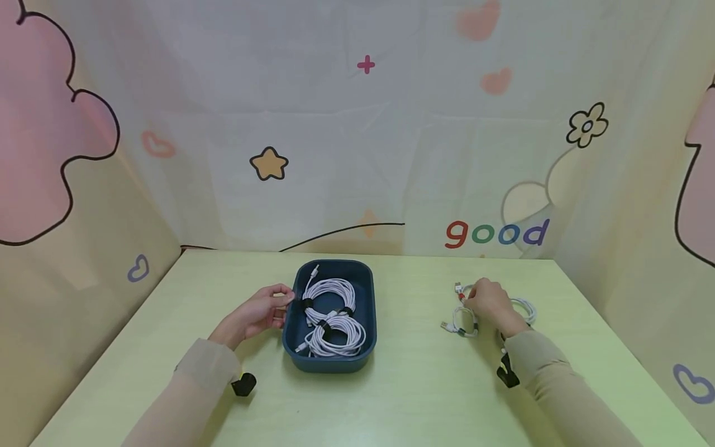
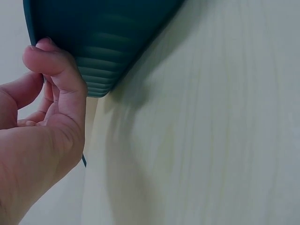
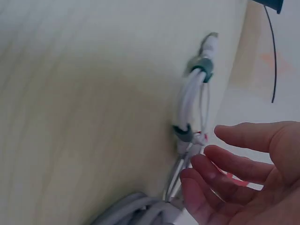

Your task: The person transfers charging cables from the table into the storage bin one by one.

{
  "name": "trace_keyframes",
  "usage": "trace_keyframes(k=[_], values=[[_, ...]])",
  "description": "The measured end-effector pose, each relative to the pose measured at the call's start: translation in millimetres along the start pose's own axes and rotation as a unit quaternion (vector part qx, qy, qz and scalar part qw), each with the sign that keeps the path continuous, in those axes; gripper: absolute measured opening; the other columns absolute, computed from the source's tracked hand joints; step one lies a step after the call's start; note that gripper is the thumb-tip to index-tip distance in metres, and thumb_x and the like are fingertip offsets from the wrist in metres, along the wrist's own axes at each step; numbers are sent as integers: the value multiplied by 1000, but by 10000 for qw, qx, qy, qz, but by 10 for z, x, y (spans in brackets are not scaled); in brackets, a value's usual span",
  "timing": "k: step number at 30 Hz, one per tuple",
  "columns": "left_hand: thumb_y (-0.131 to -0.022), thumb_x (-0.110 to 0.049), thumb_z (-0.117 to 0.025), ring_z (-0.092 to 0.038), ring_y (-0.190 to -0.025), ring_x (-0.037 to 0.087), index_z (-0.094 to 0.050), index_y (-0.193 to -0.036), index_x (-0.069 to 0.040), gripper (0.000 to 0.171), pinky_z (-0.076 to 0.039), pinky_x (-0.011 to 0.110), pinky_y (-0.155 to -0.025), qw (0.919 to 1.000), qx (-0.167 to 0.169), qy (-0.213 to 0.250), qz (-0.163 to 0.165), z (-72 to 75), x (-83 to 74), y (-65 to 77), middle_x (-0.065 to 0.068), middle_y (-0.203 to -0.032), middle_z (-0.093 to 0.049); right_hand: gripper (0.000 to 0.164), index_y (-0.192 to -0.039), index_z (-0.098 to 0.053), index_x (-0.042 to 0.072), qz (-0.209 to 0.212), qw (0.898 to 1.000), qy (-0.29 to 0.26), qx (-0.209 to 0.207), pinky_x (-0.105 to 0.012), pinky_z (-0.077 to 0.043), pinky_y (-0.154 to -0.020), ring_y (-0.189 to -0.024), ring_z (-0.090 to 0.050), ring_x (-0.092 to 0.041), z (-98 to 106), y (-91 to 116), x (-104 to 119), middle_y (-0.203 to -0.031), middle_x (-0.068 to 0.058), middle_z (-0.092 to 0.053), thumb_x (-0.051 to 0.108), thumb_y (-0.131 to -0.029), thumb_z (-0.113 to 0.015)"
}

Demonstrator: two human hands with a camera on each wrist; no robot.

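The only writing that can be read is "good" (image 1: 497, 233), printed once in four coloured letters low on the backdrop (image 1: 335, 186); no brand or label can be made out on the cables. One star (image 1: 269, 164), one flower (image 1: 587, 125) and five hearts can be counted on the cloth. On the pale table (image 1: 408, 397), one dark blue bin (image 1: 329, 366) is set near the middle, and in it two white coils are laid, a far coil (image 1: 353, 290) and a near coil (image 1: 360, 340), overlapping, with three black ties counted on them. The bin's left rim is touched by the fingers of the left hand (image 1: 262, 312), which are bent, but whether the rim is clamped between them cannot be told. Well to the right of the bin, loose cables are partly covered by the right hand (image 1: 490, 304): one small loop (image 1: 455, 320) with two dark green ties, one plug (image 1: 458, 287) with a red tie just beyond it, and one larger coil (image 1: 529, 304) at the hand's far side. In the right wrist view, thumb and fingers are held apart beside the small loop, with nothing gripped
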State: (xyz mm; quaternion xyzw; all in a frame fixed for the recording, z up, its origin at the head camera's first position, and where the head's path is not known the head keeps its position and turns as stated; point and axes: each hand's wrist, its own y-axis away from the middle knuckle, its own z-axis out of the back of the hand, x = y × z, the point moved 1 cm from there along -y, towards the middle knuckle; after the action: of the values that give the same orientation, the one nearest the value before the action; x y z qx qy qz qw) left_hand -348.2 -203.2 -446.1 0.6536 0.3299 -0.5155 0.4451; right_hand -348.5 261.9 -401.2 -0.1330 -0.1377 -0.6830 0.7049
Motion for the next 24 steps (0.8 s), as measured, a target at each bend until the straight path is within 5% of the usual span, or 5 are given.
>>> trace_keyframes(k=[9,17,24], values=[[-102,-16,-46,-56,-64,12,-47,-105,-10,7,-49,24,-58,10000,-25,38,-18,-11,-11,7,-3,-76,-56,17,-81,-64,-3,-67,9998,82,192,-33,-44,-59,-68,-55,-24,-111,-41,-9,-79,-14,-64,13,-78,-71],[-102,-17,-46,-55,-62,11,-47,-104,-12,5,-48,23,-57,10000,-41,23,1,-23,4,-6,-4,-74,-56,5,-76,-65,0,142,9997,70,-172,-36,-45,-61,-69,-56,-26,-141,-46,-76,-78,-16,-64,1,-73,-62],[-102,-18,-46,-56,-62,11,-47,-105,-12,7,-49,23,-57,10000,-47,-64,8,-23,-6,1,-4,-74,-56,6,-79,-65,-1,216,9995,-214,-89,-30,-42,-58,-67,-53,-23,-51,-10,-70,-76,-14,-63,0,-78,-59]])
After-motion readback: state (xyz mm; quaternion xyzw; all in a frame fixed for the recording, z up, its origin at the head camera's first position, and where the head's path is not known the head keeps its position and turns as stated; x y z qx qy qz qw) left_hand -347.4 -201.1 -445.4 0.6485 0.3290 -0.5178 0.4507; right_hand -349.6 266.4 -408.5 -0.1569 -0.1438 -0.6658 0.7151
